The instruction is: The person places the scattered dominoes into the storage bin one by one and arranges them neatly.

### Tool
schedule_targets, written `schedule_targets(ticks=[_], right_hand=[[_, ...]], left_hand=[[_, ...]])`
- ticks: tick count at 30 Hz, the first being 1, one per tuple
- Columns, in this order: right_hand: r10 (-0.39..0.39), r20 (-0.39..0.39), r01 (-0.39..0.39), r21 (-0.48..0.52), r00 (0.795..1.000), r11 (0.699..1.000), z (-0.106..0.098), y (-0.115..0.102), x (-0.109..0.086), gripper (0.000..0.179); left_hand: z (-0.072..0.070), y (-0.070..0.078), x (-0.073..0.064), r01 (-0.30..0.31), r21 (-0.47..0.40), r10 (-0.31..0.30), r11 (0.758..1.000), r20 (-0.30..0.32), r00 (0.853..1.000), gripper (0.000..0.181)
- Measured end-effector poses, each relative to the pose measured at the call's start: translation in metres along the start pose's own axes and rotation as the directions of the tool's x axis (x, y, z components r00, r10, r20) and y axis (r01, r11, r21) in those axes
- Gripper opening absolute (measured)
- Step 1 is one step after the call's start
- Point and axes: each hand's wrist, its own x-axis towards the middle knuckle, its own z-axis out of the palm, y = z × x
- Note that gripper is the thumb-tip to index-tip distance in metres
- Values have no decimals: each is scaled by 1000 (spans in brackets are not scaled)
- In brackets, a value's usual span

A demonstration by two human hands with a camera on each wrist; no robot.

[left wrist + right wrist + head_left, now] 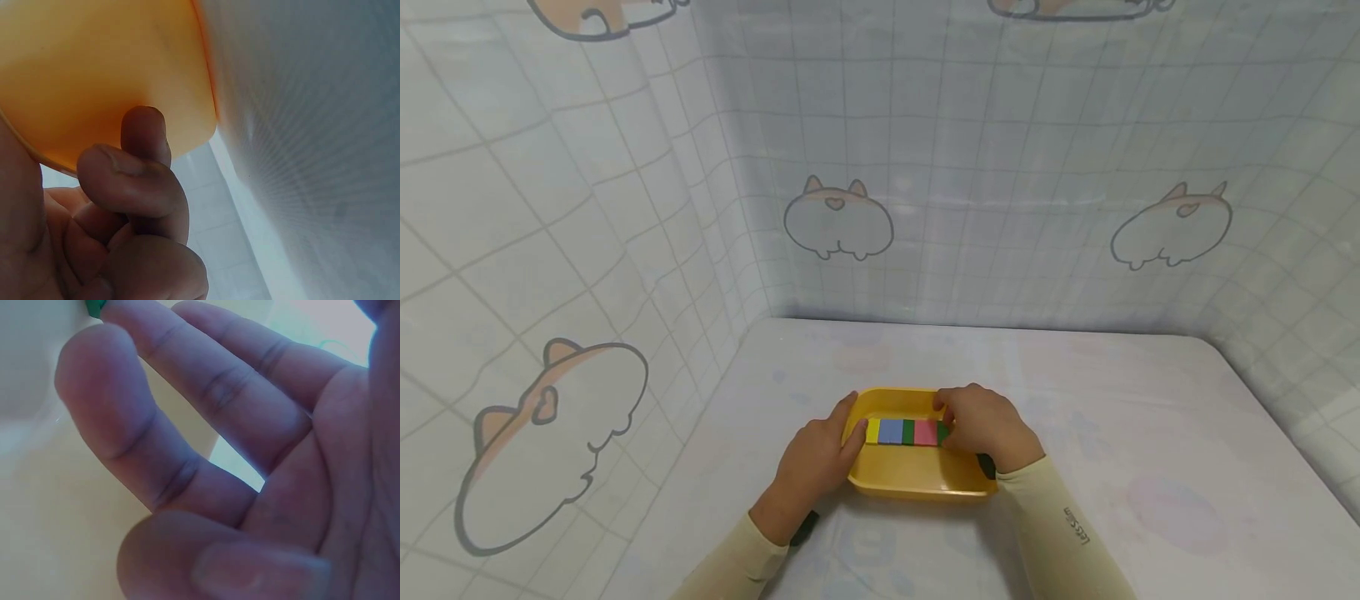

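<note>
A shallow yellow plastic tray (917, 482) with rounded corners stands on the table. Inside it runs a row of flat coloured blocks: yellow (872, 432), blue (891, 432), green (908, 432), pink (926, 433) and a second green block (943, 432) at the right end. My left hand (815, 457) grips the tray's left side, thumb over the rim and fingers against the outer wall, also seen in the left wrist view. My right hand (988, 425) reaches over the right side and pinches the end green block, partly hiding it; in the right wrist view a fingertip meets a green corner (95, 307).
A pale patterned cloth covers the table (1150, 433). White grid-patterned curtains (985, 217) with cartoon animals close in the back and both sides. Dark wrist straps (805, 528) show beside the sleeves.
</note>
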Motion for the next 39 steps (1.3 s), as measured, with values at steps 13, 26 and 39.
schedule_targets(ticks=[13,26,39], right_hand=[[10,18,-10,52,1000,999,-11,-5,-10,53],[-11,-1,11,54,1000,998,-23,-9,-22,59],[-23,-50,24,19,998,1000,-39,-17,-44,62]], left_hand=[[0,0,-1,3,1,-3,1000,4,1000,61],[1,-3,-1,15,3,-15,1000,8,1000,62],[-1,-2,-2,-19,3,19,1000,-10,1000,60]])
